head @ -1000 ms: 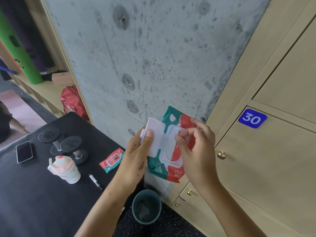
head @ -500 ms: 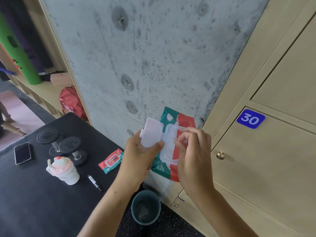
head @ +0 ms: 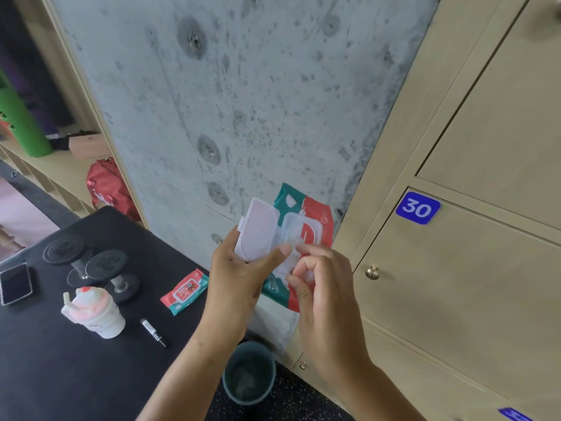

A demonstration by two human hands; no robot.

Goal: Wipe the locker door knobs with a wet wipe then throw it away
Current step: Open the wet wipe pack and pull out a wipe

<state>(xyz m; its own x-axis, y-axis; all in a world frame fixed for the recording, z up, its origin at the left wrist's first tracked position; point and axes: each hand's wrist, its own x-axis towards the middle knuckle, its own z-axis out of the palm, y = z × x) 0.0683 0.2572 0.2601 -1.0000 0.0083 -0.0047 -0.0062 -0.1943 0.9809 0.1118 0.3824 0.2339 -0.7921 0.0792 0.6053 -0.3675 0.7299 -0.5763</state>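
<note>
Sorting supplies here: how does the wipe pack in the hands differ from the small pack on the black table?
The held wipe pack is larger, with its white flip lid open; the small pack shows no raised lid. The left hand holds the first up, while the second lies flat on the black table. Both are red and teal.

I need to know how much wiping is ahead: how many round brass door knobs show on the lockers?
3: one on locker 30's door, one low beside the bin, one cut off top right. Others may lie outside the frame.

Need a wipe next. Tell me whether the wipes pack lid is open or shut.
Open: the white flip lid stands swung away from the wipes pack.
</note>
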